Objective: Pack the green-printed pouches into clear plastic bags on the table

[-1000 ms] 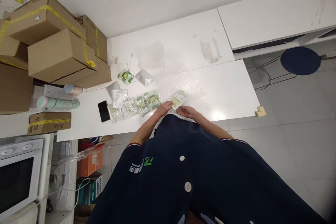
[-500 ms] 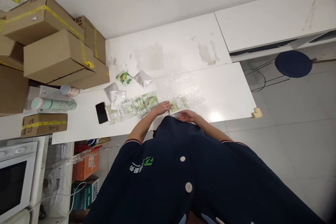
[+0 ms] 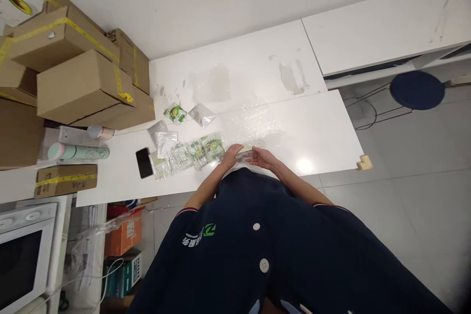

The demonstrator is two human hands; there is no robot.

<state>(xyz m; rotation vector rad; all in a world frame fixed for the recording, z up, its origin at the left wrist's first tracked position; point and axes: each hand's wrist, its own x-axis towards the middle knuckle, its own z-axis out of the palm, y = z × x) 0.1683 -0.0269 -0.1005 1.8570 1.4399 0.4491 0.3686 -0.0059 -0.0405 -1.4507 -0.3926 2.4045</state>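
A flat green-and-white pouch is between my hands at the table's near edge, tilted so that little of its face shows. My left hand closes on its left end. With its fingers bent, my right hand grips its right near side; the fingertips are partly hidden. Clear bubble wrap spreads over the table just beyond the pouch. Left of my left hand lie several bubble-wrapped green pouches in a row. Farther back are a loose green pouch and a silver pouch.
A black phone lies left of the wrapped pouches. Cardboard boxes are stacked at the left, with a mint-green flask before them. Another clear sheet lies toward the wall. A dark round stool stands at the right.
The pouch has tipped up, so its labelled face no longer shows. My right hand has risen from beneath its near edge to its right side. The left hand stays on it.
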